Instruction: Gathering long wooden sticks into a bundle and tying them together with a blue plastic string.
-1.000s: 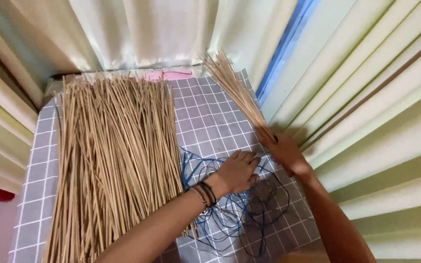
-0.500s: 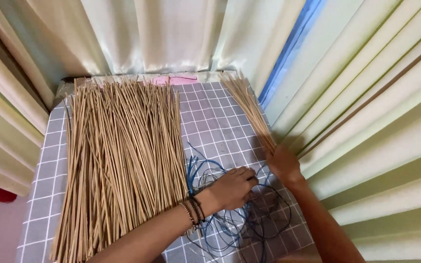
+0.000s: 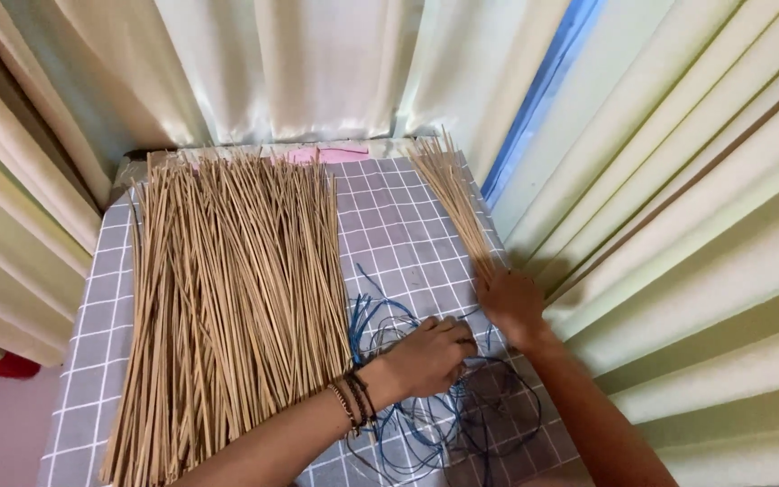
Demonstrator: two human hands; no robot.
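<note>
Gripping a small bundle of thin sticks by its lower end, the right hand holds these light, probably brittle stalks while the left hand pinches limp blue cord beside it.

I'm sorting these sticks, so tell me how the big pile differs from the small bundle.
The big pile is far wider and holds many more sticks than the small bundle. The pile lies loose and untouched on the left of the checked cloth; the bundle lies at the right edge, with the right hand on its near end. The pile runs nearly straight away; the bundle slants and fans out at its far end. Both are thin, tan sticks.
</note>
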